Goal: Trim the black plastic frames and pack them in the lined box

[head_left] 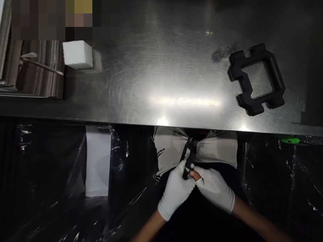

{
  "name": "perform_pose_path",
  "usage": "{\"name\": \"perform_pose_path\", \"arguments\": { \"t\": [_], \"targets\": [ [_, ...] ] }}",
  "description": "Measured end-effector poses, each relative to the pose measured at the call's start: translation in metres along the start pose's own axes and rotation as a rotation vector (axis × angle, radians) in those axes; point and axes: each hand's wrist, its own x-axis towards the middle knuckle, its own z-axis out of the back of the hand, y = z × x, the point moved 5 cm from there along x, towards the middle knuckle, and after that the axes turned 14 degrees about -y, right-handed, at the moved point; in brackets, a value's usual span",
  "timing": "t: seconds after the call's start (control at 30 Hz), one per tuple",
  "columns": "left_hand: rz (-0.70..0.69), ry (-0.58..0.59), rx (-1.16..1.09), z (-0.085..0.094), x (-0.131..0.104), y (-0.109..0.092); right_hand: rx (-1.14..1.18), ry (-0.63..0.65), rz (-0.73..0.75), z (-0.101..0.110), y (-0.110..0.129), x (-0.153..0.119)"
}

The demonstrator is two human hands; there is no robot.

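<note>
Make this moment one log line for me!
left hand: holding dark part | right hand: at its lower end | black frame: on metal table

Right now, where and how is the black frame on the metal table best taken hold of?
Probably by its straight right-hand bar, coming from above on the right: the black frame lies flat on the metal table, and its open middle lets a grip close around that bar.

Free tabletop [164, 74] lies between 2 obstacles: white block [78, 54] and black frame [245, 83].
</note>
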Motion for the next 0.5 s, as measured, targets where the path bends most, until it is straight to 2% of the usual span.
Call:
{"name": "perform_pose_path", "arguments": {
  "t": [0.23,0.37,0.5],
  "targets": [
    [0.018,-0.024,0.035,-0.001,-0.001,-0.001,-0.102,-0.053,-0.049,-0.010,-0.009,-0.001],
    [0.013,-0.061,0.094,-0.002,-0.001,0.001,-0.049,-0.084,-0.084,-0.009,-0.009,0.001],
    [0.009,-0.034,0.025,0.001,0.000,-0.002,-0.008,-0.035,0.021,0.001,-0.005,-0.002]
  ]
}}
